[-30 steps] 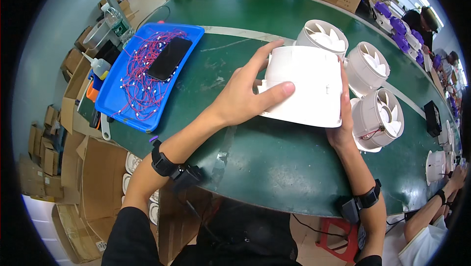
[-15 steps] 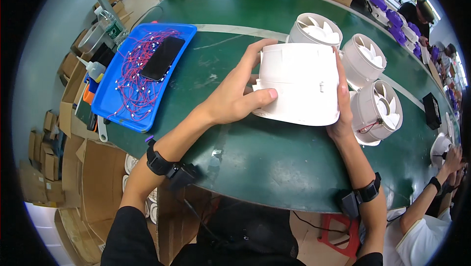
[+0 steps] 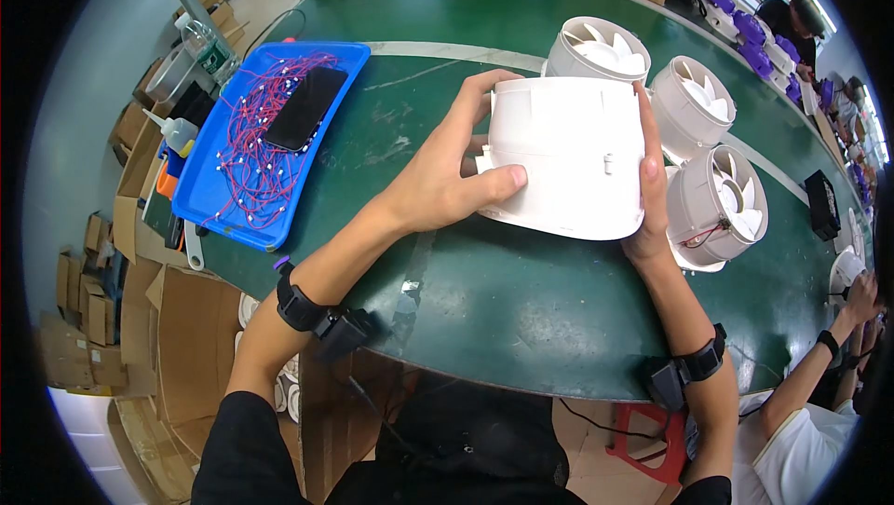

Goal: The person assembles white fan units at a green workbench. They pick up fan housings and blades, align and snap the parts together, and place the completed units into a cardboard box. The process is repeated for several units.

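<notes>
Between my two hands is a white plastic fan housing (image 3: 568,156), its round outer wall facing me. My left hand (image 3: 456,165) grips its left side, thumb on the front wall and fingers wrapped behind. My right hand (image 3: 650,193) is pressed along the right side, with some of its fingers hidden. What is inside the housing does not show. Just beyond it stand three similar white fan units with blades: one at the back (image 3: 596,50), one at the right (image 3: 694,106), and one nearer (image 3: 717,207) with thin red and black wires.
A blue tray (image 3: 191,207) at the left holds red wires (image 3: 247,151) and a black phone (image 3: 305,109). The green table (image 3: 521,319) curves around me. A black box (image 3: 821,207) lies at the right, near a co-worker's hand (image 3: 864,295). An open carton (image 3: 196,337) stands lower left.
My hands keep the same grip on the housing, which has barely shifted. At the right edge, the co-worker's hands and white part have moved slightly.
</notes>
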Available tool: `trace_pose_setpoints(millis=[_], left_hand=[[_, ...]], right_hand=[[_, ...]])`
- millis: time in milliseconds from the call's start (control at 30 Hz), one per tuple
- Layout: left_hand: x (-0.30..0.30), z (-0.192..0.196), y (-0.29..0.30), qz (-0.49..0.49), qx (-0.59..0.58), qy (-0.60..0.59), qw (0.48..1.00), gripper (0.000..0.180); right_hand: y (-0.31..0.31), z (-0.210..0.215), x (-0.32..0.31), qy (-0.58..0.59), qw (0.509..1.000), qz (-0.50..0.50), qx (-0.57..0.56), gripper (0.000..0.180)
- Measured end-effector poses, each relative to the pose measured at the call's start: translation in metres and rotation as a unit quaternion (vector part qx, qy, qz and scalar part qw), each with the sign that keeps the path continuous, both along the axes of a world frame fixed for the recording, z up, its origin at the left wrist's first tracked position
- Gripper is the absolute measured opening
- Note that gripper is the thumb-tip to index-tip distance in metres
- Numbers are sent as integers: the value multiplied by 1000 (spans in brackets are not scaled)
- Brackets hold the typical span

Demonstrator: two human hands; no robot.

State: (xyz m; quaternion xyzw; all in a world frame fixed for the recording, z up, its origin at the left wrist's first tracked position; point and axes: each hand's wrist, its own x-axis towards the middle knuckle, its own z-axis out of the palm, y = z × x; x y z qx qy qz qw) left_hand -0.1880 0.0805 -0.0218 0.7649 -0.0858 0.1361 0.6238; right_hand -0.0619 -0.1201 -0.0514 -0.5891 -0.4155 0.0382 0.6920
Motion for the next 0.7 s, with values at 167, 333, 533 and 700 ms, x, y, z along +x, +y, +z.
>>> trace_pose_setpoints(millis=[167, 333, 533, 700], left_hand=[[0, -1, 1, -2, -7, -2, 1000, 87], [1, -2, 1, -2, -4, -8, 1000, 86], [3, -1, 2, -4, 0, -2, 1000, 85], [2, 3, -5, 11, -1, -1, 1000, 92]], right_hand=[[1, -1, 1, -6, 1000, -5, -6, 89], [-1, -1, 3, -10, 1000, -9, -9, 89], [1, 1, -2, 20, 1000, 1, 7, 89], [1, 3, -3, 27, 1000, 1, 5, 89]])
